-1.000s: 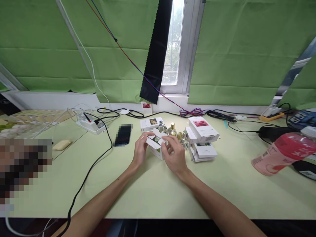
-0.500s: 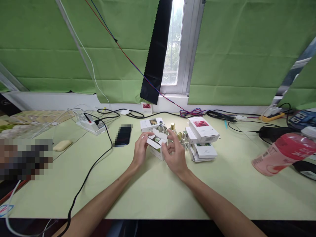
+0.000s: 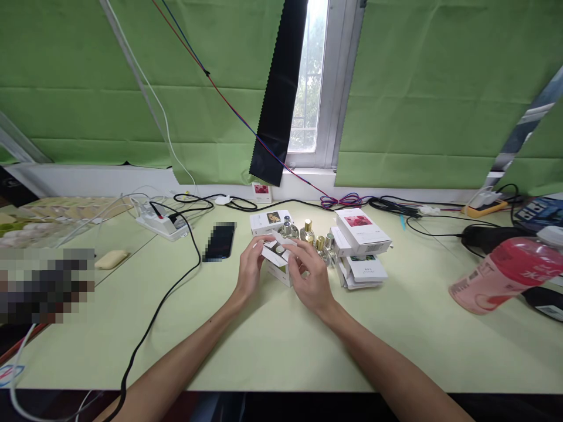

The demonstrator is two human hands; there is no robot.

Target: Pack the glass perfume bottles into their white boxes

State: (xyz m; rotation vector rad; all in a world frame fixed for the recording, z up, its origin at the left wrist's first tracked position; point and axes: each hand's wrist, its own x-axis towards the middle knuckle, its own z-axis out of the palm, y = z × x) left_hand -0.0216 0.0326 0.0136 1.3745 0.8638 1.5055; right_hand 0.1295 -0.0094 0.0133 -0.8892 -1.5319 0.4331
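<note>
Your two forearms came up from the bottom edge of the frame and met near the middle of the pale green surface (image 3: 272, 346). Your left hand (image 3: 250, 272) had its grip clamped on the left side of a small white carton (image 3: 278, 271), fingers curled at its top flap. Your right hand (image 3: 313, 280) held the carton's right side, grip closed on it with the fingertips at the open flaps. The carton stood on the surface between your hands, just below the frame's centre, flaps raised, with a bottle cap (image 3: 280, 249) showing inside.

Just behind the carton stood several small perfume bottles (image 3: 308, 232) with gold and silver caps, close together. A flat white box (image 3: 266, 221) lay to their left, and a stack of white boxes (image 3: 361, 243) sat just to their right. A dark phone (image 3: 219, 241) lay left of centre, near a black cable (image 3: 167, 293) running down to the lower left. A white power strip (image 3: 159, 223) sat further back. At the right edge a pink bottle (image 3: 505, 274) lay on its side. Green curtains (image 3: 132, 88) hung across the top of the frame.
</note>
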